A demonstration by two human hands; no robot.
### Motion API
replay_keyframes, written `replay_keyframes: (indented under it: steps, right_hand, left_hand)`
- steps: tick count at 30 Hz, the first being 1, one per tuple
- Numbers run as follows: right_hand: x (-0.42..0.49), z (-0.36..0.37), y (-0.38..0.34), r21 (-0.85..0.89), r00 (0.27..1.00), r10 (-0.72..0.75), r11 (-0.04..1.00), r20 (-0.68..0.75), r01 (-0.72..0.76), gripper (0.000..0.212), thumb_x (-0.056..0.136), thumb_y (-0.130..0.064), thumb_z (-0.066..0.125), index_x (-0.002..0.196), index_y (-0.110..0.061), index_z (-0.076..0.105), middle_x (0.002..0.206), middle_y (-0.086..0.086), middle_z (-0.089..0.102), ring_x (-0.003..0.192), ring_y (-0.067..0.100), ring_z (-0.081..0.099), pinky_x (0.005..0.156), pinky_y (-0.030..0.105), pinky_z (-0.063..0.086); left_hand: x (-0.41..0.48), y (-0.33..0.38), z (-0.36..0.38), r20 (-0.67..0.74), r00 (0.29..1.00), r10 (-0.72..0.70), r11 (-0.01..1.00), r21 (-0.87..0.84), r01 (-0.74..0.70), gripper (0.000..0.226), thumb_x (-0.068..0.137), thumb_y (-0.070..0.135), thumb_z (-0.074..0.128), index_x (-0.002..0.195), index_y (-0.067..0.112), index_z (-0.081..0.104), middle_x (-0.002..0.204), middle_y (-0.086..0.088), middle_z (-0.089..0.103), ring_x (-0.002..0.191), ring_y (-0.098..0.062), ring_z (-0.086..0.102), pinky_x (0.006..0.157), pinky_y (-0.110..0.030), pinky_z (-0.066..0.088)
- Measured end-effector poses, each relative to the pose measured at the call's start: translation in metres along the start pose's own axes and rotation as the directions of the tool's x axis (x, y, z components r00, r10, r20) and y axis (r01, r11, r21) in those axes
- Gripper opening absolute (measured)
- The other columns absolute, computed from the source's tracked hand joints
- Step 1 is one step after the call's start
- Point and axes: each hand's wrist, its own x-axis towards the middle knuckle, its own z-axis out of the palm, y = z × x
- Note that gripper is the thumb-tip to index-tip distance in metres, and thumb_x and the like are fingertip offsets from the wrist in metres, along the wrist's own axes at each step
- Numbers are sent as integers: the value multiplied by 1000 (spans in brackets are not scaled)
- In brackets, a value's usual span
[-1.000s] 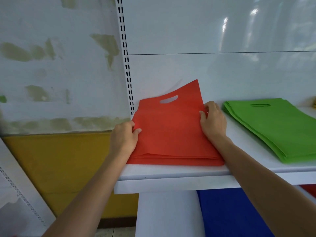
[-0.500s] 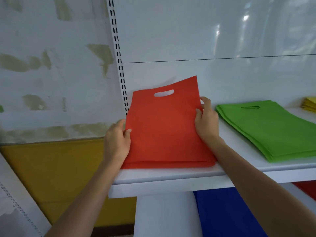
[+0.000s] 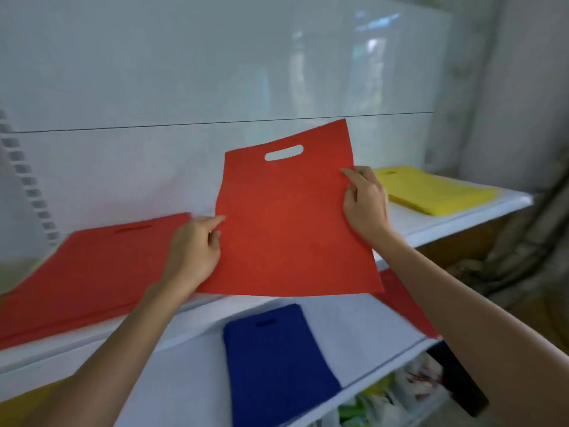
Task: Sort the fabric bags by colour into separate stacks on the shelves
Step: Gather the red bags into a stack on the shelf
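Fingers of the left hand pinch the left edge of a red bag, and the right hand pinches the right edge higher up, thumb and forefinger closed on the fabric. From my remote seat, both grips look light rather than clenched.

Nearest to me is the lower shelf, where a blue bag lies flat. A strip of red fabric shows at that shelf's right side, mostly hidden by the right forearm.

Above it, the held bag hangs tilted in the air over the front of the upper shelf, its handle cut-out at the top, touching nothing but the hands. I judge it very light and thin, stiff enough to hold a plane yet ready to flop or crease from one corner. Taking it by both side edges, as now, seems best for laying it square.

To the left, the red stack lies flat on the upper shelf, which I take as its destination. Farther right sits a yellow stack, well apart. Behind everything are the glossy white back panel and a slotted upright.
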Motion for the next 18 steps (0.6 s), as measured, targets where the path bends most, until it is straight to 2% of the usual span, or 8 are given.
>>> replay_keyframes:
  steps: [3, 5, 9, 13, 18]
  right_hand:
    - [-22, -66, 81, -136, 993, 116, 984, -29, -118, 40, 84, 1, 44, 120, -3, 61, 124, 15, 56, 106, 32, 57, 88, 33, 41]
    - [-45, -108, 130, -219, 976, 211, 951, -49, -216, 40, 85, -2, 43, 120, -4, 61, 124, 13, 56, 108, 30, 56, 90, 33, 41]
    - [-100, -185, 212, -339, 912, 399, 849, -92, -405, 39, 86, -2, 44, 121, -4, 61, 124, 13, 56, 111, 31, 55, 94, 36, 42]
    - [-162, -235, 269, -407, 835, 534, 738, -135, -538, 39, 84, 3, 48, 119, -2, 61, 122, 14, 57, 108, 33, 57, 94, 39, 44]
    - [-226, -240, 321, -470, 725, 679, 607, -112, -641, 38, 85, 3, 47, 121, -2, 60, 122, 13, 56, 108, 31, 57, 93, 36, 43]
  left_hand:
    - [-2, 68, 59, 71, 994, 80, 989, -129, -70, 34, 89, 1, 51, 120, 8, 62, 122, -12, 62, 102, -32, 60, 91, -34, 42]
    - [-7, 114, 97, 110, 983, 150, 966, -226, -122, 34, 89, 0, 52, 120, 7, 62, 121, -12, 62, 103, -30, 60, 91, -29, 41]
    - [-33, 194, 174, 187, 942, 278, 895, -406, -184, 32, 85, -3, 55, 114, 6, 66, 115, -11, 64, 93, -29, 62, 80, -20, 36]
    - [-71, 243, 252, 399, 876, 270, 868, -495, -42, 30, 85, 0, 57, 111, 9, 68, 106, -11, 67, 90, -27, 61, 77, -19, 37]
    - [-115, 248, 343, 638, 730, 246, 897, -436, 79, 31, 87, 2, 55, 114, 11, 66, 109, -9, 66, 92, -22, 60, 77, -16, 35]
